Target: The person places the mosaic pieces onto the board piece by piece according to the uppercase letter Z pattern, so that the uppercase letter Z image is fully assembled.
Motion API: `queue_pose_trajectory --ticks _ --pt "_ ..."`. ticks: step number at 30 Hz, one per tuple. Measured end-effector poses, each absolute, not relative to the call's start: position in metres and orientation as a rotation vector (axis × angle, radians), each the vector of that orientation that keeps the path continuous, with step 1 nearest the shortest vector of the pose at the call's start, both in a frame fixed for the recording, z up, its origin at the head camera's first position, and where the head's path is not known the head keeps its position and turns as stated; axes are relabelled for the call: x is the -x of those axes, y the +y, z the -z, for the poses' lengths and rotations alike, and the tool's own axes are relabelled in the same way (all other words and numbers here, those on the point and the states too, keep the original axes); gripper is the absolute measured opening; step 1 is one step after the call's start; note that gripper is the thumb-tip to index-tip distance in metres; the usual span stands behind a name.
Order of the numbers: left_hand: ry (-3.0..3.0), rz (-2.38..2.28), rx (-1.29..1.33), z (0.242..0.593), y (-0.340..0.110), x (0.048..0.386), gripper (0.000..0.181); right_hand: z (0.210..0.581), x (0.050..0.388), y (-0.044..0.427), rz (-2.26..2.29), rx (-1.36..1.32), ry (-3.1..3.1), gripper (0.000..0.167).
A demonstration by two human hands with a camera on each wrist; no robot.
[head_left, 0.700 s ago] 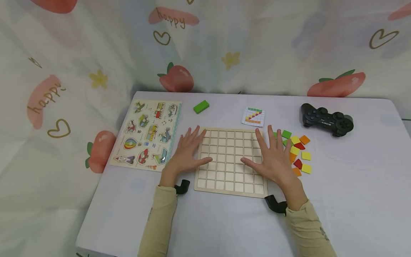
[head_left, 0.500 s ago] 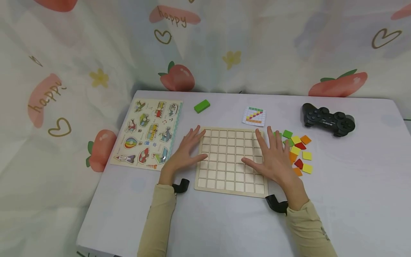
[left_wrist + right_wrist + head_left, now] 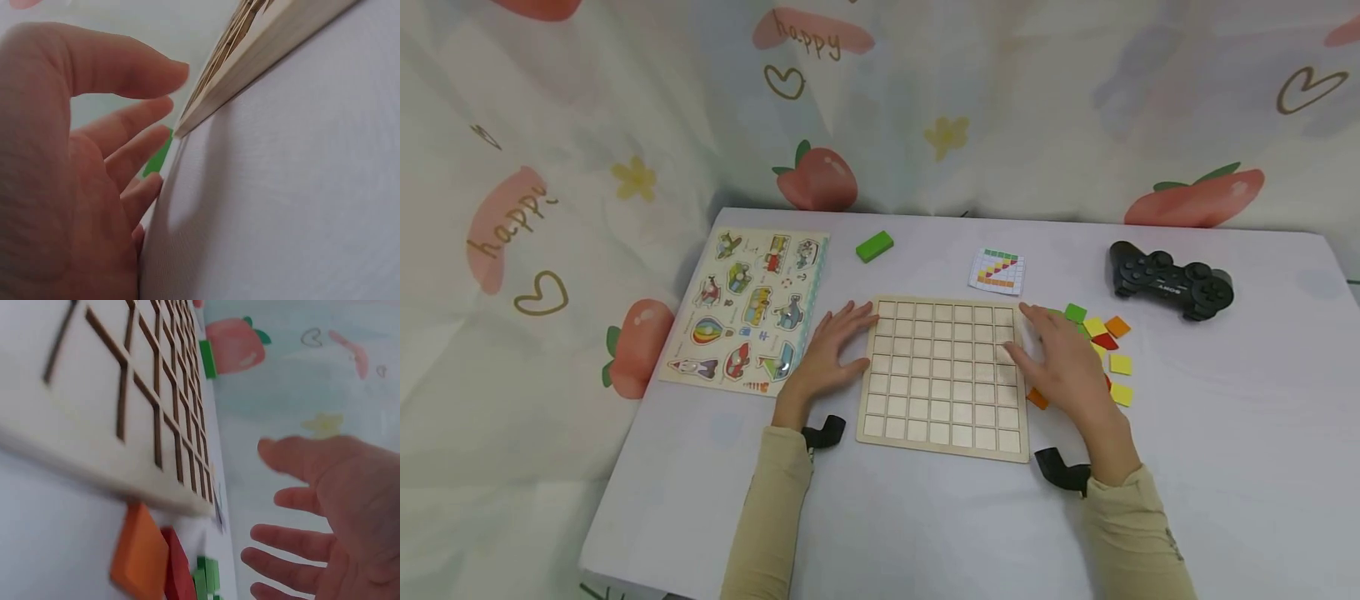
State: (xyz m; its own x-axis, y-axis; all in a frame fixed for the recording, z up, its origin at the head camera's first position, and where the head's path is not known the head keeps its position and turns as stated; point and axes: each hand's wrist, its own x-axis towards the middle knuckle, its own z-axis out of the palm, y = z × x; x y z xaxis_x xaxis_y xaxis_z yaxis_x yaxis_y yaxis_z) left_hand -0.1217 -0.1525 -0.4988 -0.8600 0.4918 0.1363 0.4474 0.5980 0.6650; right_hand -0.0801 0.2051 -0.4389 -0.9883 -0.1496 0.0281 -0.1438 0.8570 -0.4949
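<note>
A wooden grid board (image 3: 942, 379) lies flat on the white table between the hands. At its left edge, the left hand (image 3: 827, 354) has its fingers spread, fingertips close to the rim; the left wrist view shows nothing in its grasp. The right hand (image 3: 1066, 362) hovers by the board's right edge, partly over a scatter of coloured square tiles (image 3: 1121, 365). In the right wrist view its loosely extended fingers (image 3: 294, 540) are apart from the board and from an orange tile (image 3: 142, 553) beside the rim. The hand hides some of the tiles.
Behind the board lies a small pattern card (image 3: 997, 272). A green block (image 3: 875, 247) rests near the back edge. To the left is a picture puzzle board (image 3: 745, 312), and at the back right a black game controller (image 3: 1170, 281). A patterned curtain (image 3: 925, 108) hangs behind.
The right hand has moved right, off the board's surface toward the tiles, its fingers drawn closer together. The left hand has stayed by the left edge, barely shifting.
</note>
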Motion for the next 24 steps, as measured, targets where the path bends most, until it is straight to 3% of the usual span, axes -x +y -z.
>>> queue_pose_trajectory --ticks 8,17,24 --pt "2.814 -1.041 -0.815 0.505 -0.154 0.125 0.067 0.432 0.102 0.239 0.737 -0.051 2.973 0.046" --pt "2.832 -1.021 -0.819 0.505 -0.155 0.127 0.067 0.431 0.133 0.252 0.634 0.094 2.876 0.040" --pt "2.821 -1.036 -0.802 0.506 -0.154 0.123 0.066 0.433 0.138 0.252 0.620 0.089 2.844 0.031"
